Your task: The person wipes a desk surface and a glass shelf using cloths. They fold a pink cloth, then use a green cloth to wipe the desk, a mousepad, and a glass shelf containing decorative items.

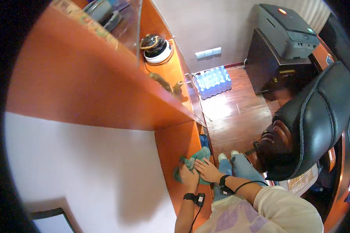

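Observation:
A green cloth (203,154) lies bunched on the reddish-brown wooden cabinet top (175,139), partly over its front edge. My left hand (189,176) grips the bunched left part of the cloth, its fingers curled into the fabric. Beside it, my right hand (207,171) rests on the cloth with the fingers close to my left hand; whether it grips the fabric is hard to tell. Each wrist wears a black band with a small device and a cable.
A wooden shelf panel (84,78) rises beyond my hands. Past it stand a glass kettle (153,46) on a white base and a brown ornament (166,83). Shrink-wrapped bottles (213,83) sit on the floor. A black leather chair (318,125) and a printer (288,32) are at the right.

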A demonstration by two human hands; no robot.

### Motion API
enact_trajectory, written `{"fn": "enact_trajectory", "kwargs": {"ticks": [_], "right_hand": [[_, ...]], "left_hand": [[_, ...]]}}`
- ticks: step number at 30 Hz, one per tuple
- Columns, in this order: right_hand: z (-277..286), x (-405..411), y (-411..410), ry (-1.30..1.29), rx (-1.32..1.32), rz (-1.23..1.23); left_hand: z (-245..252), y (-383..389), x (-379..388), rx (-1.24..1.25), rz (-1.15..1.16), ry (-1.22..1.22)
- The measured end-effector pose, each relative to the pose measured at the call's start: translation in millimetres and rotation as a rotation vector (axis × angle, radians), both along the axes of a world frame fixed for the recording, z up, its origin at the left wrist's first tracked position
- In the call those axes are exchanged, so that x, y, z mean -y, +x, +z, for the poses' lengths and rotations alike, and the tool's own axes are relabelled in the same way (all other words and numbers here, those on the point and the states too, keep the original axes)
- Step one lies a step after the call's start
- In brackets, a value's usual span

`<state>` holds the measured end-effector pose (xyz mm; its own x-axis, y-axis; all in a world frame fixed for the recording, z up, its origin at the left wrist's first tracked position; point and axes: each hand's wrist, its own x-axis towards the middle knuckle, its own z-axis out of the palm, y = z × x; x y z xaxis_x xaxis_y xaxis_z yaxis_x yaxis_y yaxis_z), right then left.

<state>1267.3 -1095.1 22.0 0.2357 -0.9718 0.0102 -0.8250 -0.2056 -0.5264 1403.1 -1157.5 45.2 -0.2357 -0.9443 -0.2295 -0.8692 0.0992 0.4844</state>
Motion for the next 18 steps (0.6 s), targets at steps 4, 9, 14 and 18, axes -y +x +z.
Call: {"fn": "enact_trajectory", "kwargs": {"ticks": [4, 9, 14, 18], "right_hand": [[-1, 0, -15, -0.060, 0.116, 0.016], [1, 11, -42, 0.054, 0.253, -0.080], [7, 22, -105, 0.198, 0.708, -0.346], [-3, 36, -168, 0.172, 0.767, -0.403]], "left_hand": [[7, -8, -9, 0.020, -0.079, -0.127], [16, -25, -2, 0.059, -0.141, -0.141], [33, -87, 23, -0.067, -0.147, 0.135], [27, -150, 49, -0.168, -0.182, 0.136]]}}
